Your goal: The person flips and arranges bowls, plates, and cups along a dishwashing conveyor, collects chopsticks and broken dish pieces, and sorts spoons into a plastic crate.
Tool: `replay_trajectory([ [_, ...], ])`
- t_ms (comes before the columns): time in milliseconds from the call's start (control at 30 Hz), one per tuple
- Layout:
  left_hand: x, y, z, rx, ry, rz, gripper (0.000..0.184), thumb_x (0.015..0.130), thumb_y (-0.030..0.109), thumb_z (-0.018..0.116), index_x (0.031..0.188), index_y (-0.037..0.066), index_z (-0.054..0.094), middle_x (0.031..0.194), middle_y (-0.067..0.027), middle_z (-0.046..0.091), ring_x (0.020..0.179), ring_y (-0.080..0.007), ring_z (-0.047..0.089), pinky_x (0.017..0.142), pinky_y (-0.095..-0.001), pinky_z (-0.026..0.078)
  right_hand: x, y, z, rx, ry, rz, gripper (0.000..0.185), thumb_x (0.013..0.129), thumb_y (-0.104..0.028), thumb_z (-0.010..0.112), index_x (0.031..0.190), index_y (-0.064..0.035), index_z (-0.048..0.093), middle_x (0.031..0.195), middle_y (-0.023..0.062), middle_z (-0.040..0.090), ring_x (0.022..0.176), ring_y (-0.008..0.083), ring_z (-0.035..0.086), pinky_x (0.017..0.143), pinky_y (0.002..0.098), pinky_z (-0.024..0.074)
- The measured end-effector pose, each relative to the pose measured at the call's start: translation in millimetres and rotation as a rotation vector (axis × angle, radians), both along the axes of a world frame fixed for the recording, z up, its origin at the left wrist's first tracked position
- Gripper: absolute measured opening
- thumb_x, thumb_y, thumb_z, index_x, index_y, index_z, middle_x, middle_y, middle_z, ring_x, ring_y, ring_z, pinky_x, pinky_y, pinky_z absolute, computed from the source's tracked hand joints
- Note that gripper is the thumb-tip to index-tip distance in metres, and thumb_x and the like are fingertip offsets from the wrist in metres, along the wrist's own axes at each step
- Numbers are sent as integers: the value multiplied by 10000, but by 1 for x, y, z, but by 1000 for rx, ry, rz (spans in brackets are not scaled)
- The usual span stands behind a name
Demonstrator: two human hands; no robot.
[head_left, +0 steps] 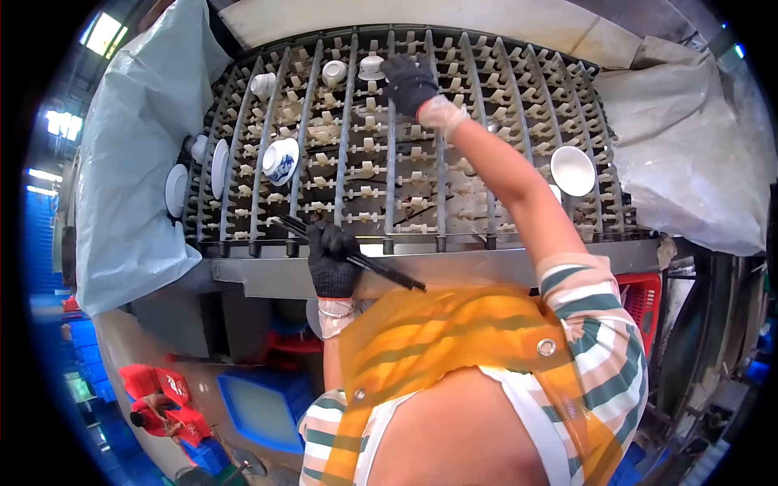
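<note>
My left hand (331,253), in a black glove, is closed around a bundle of black chopsticks (387,271) at the near edge of the rack conveyor (391,154). At the far side, my right hand (410,83), also in a black glove, reaches down over the pegs with its fingers curled. What it grips is hidden beneath it. Just left of its fingers sits a small white bowl (371,68), and another small white bowl (334,73) stands further left. A blue-patterned white bowl (280,160) leans on the pegs nearer my left hand.
White plates (219,168) stand on edge at the left, near a small white cup (263,86). At the right rests a white bowl (573,171). Plastic sheets (138,162) flank the conveyor. Below are a blue bin (261,409), red crates (166,385) and another person (150,415).
</note>
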State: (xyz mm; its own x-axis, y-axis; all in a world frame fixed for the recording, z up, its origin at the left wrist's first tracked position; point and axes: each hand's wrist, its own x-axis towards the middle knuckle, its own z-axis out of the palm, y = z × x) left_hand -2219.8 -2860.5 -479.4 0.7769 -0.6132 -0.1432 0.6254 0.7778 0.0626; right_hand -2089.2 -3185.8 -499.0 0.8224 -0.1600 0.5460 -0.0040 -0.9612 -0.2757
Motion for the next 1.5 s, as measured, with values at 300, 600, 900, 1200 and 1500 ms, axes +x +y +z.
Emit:
replay_trajectory([
  [300, -18, 2, -10, -69, -53, -78, 204, 939, 295, 455, 927, 102, 523, 633, 52, 296, 528, -65, 315, 587, -262, 340, -41, -44, -18, 719, -68, 131, 396, 868, -373, 515, 965, -7, 629, 853, 147, 656, 789, 232, 633, 697, 386, 484],
  [600, -22, -12, -6, -3, -104, -135, 174, 936, 260, 467, 931, 88, 486, 662, 30, 321, 564, -87, 329, 599, -262, 345, -284, -92, -60, -48, 6, -597, 768, 639, -259, 740, 1299, -55, 404, 1082, 159, 564, 1052, 323, 500, 910, 374, 392],
  [900, -30, -35, -2, -45, -50, -212, 175, 938, 246, 464, 945, 72, 485, 666, 31, 312, 559, -88, 319, 626, -281, 346, -321, -155, -16, 1100, -355, -332, 419, 789, -216, 677, 1113, 16, 546, 951, 89, 631, 814, 149, 588, 720, 274, 483],
  [1200, -44, -47, -5, -3, -72, -169, 181, 933, 234, 475, 954, 57, 506, 671, 22, 303, 562, -97, 313, 641, -297, 358, -328, -64, -62, 382, 129, -302, 597, 642, -302, 765, 1136, -45, 549, 1098, 169, 555, 1010, 296, 522, 862, 382, 433],
  [1500, -54, -59, -4, 65, 22, -150, 221, 940, 193, 452, 736, 128, 396, 601, 45, 259, 512, -91, 279, 537, -264, 309, -307, 4, -67, 280, 2, -85, 600, 611, -299, 696, 1143, -70, 541, 1146, 184, 521, 1067, 353, 482, 898, 447, 387],
])
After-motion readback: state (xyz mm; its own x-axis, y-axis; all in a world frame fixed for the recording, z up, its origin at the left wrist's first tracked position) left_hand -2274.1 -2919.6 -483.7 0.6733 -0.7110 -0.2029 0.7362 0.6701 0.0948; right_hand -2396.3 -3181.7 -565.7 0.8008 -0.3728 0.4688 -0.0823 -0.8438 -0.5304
